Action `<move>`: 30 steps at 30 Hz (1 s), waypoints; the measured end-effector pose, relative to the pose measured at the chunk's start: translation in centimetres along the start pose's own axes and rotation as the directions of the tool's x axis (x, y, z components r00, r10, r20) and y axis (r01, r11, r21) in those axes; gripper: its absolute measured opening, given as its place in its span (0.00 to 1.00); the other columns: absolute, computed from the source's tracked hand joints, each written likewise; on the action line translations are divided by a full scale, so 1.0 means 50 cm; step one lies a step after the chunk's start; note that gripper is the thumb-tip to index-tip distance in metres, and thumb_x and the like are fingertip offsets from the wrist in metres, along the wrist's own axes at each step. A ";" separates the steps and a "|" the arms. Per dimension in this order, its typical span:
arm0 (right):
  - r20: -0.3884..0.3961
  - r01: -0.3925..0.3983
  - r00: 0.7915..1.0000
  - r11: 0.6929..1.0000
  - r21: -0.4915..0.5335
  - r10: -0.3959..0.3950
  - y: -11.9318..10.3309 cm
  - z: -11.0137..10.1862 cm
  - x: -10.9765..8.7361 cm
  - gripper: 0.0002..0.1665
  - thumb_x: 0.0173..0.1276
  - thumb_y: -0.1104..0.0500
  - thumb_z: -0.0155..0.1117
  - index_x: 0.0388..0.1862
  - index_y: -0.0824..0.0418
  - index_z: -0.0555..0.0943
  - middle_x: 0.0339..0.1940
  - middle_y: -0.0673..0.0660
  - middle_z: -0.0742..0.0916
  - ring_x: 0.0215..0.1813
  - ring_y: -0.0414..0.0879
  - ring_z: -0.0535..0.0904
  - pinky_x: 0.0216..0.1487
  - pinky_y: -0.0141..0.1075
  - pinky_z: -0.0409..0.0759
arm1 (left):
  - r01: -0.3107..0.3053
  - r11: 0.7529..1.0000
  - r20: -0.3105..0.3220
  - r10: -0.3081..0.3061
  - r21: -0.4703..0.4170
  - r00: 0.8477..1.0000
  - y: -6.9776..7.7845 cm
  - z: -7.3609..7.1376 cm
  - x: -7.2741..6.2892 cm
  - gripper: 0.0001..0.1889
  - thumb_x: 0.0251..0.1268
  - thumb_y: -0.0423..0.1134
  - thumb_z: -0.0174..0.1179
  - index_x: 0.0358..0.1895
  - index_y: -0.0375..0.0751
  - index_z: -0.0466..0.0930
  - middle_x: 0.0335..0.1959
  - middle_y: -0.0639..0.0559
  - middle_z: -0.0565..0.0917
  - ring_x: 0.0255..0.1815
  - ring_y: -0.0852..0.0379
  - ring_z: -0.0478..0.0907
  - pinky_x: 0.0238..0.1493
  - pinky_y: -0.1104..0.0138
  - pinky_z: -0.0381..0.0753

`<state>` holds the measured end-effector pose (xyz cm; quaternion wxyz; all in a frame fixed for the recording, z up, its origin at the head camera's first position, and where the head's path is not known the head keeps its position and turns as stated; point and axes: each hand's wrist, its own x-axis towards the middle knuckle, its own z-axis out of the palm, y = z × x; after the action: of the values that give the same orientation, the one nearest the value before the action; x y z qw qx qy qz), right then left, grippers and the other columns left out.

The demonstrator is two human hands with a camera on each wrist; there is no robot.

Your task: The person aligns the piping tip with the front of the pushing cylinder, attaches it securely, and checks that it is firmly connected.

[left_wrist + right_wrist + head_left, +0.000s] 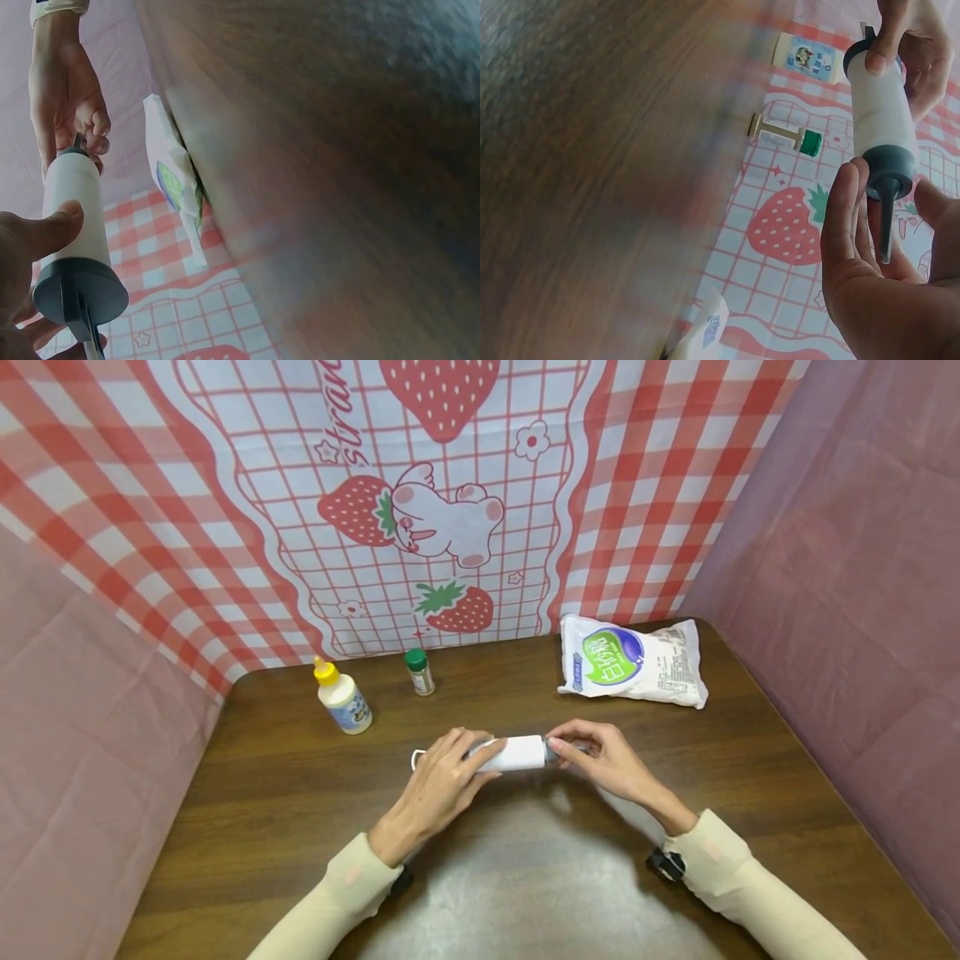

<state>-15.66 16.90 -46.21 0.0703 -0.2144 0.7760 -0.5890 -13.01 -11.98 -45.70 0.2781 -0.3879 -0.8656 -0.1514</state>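
Both hands hold a large syringe [521,753] level over the table, its white barrel [877,97] fitted with dark grey end caps. My left hand [442,777] grips the barrel near its left end, thumb laid along it in the left wrist view. Past this hand a white ring handle [416,760] sticks out. At the other end, my right hand [611,764] has its fingertips and thumb at the grey end cap [889,166]. A narrow grey nozzle [886,221] points from that cap toward the right palm.
Behind the hands stand a bottle [347,703] with a yellow nozzle cap and a small green-lidded jar [422,675]. A white plastic bag [633,662] with a green and purple label lies at the back right. A strawberry-print cloth [450,527] hangs behind the wooden table [285,827].
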 end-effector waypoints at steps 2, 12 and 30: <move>0.011 -0.006 1.000 1.000 -0.003 0.006 0.000 -0.001 0.000 0.13 0.75 0.60 0.68 0.53 0.67 0.85 0.47 0.66 0.90 0.39 0.46 0.91 0.44 0.43 0.91 | 0.003 1.000 -0.005 -0.003 0.007 1.000 0.000 -0.001 0.001 0.26 0.64 0.46 0.74 0.65 0.47 0.82 0.56 0.48 0.85 0.53 0.51 0.83 0.58 0.60 0.84; 0.039 -0.061 0.997 0.998 -0.011 0.061 0.001 0.000 -0.001 0.14 0.75 0.58 0.67 0.51 0.68 0.85 0.42 0.65 0.91 0.39 0.58 0.91 0.44 0.44 0.91 | -0.017 0.999 -0.004 0.017 0.043 1.000 0.002 -0.002 -0.003 0.27 0.64 0.45 0.74 0.65 0.48 0.82 0.56 0.47 0.86 0.55 0.49 0.84 0.69 0.57 0.80; 0.005 0.001 1.000 1.000 0.003 -0.001 -0.011 0.004 0.004 0.11 0.73 0.62 0.69 0.50 0.66 0.84 0.47 0.66 0.89 0.42 0.43 0.90 0.43 0.44 0.91 | -0.016 1.000 -0.026 0.016 0.003 1.000 0.002 0.004 -0.004 0.27 0.62 0.45 0.75 0.65 0.47 0.82 0.56 0.47 0.86 0.55 0.50 0.85 0.70 0.55 0.80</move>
<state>-15.62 16.55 -45.71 0.0721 -0.2162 0.7748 -0.5897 -12.88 -11.92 -45.95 0.2909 -0.3926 -0.8590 -0.1531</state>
